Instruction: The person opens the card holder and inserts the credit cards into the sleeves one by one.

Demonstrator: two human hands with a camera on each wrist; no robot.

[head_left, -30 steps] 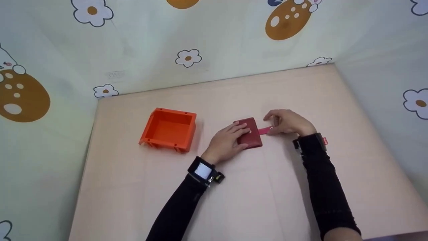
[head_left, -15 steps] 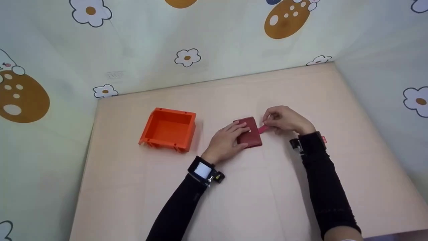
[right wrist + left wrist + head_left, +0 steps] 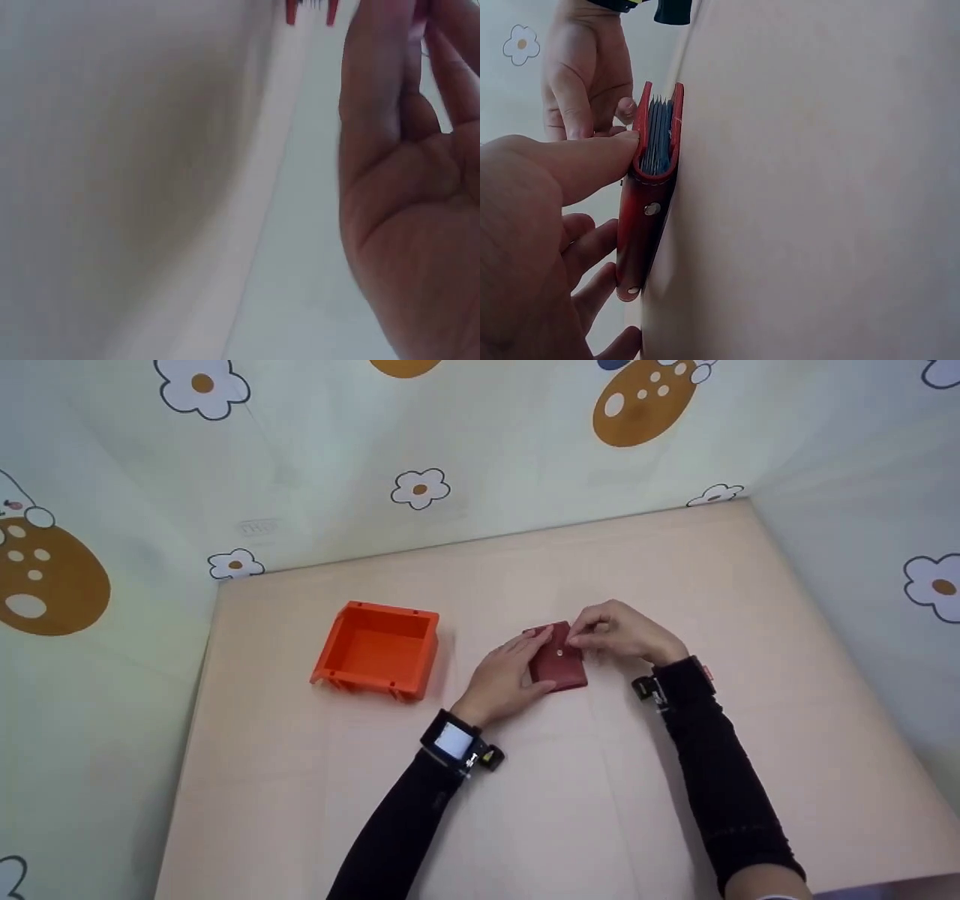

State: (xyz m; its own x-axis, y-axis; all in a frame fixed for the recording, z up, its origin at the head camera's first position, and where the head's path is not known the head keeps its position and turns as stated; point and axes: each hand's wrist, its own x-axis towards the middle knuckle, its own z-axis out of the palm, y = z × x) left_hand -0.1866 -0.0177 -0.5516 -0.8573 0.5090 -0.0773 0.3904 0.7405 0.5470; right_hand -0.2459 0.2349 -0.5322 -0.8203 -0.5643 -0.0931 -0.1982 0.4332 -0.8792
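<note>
A dark red card holder (image 3: 561,673) lies on the table, a small metal snap on its upper cover. My left hand (image 3: 501,681) rests on its left side with straight fingers, the thumb at the near edge. In the left wrist view, the open edge of the card holder (image 3: 636,232) shows several thin layers inside. At its right edge, my right hand (image 3: 622,631) pinches the pink strap between thumb and forefinger. Only a bit of that strap (image 3: 418,24) shows at the fingertips in the right wrist view; the fingers hide the rest.
An orange plastic bin (image 3: 429,675) stands to the left of the hands. The pale table (image 3: 375,810) meets flower-patterned cloth walls (image 3: 502,435) at its back and sides.
My right hand has lifted the strap and carried it left, from beyond the card holder's right edge to over its cover. My left fingers have drawn back slightly, baring the snap.
</note>
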